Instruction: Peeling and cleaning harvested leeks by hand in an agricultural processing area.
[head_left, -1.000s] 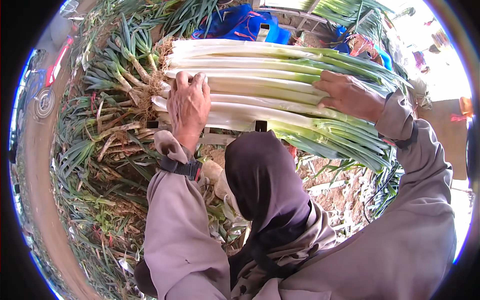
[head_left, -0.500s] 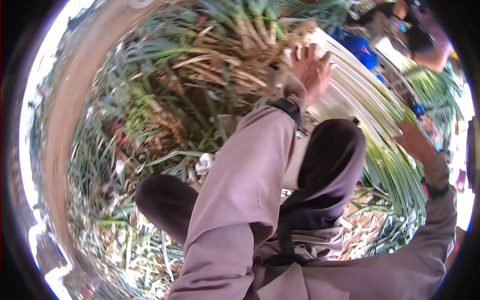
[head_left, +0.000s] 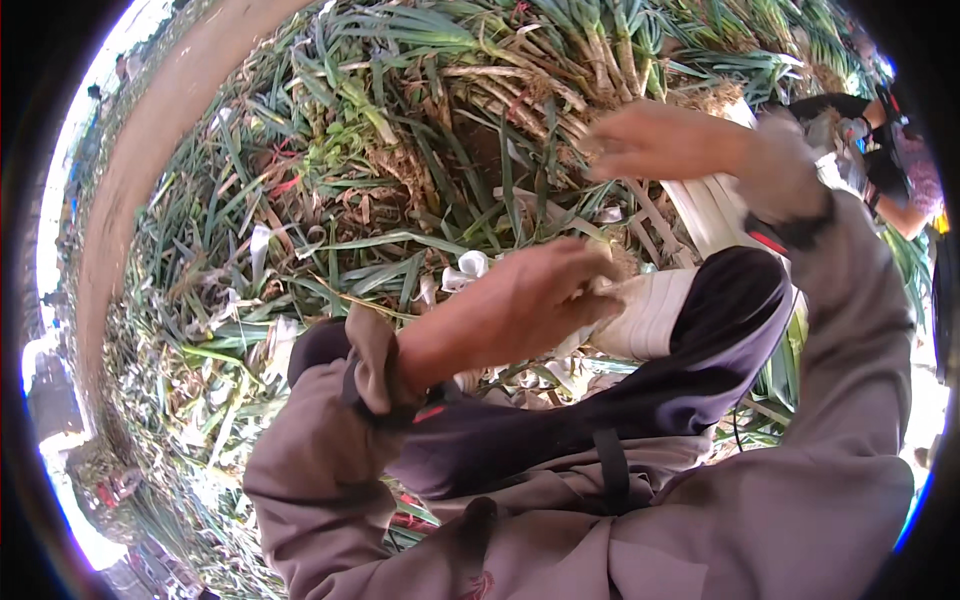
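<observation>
My left hand [head_left: 520,305] reaches across the middle of the view, its fingers bent and apart at the root end of a bundle of white leek stalks [head_left: 645,318]. Those stalks run beneath my raised knee, which covers part of them. Above, my right hand [head_left: 675,145] is stretched out toward the left with straight fingers, slightly blurred, and nothing shows in it. Under my right wrist lie more thick white leek stalks [head_left: 705,215], partly hidden by the arm.
Uncleaned leeks with brown roots [head_left: 600,60] are heaped beyond my hands. Torn leaves and pale peelings [head_left: 245,370] cover the ground at left. A brown curved edge [head_left: 130,180] runs along the far left. Another person's arm [head_left: 905,215] shows at upper right.
My left hand has come down from the upper stalks to the root ends by my knee. My right hand has swung from the green leaves at right up and leftward. The view has shifted.
</observation>
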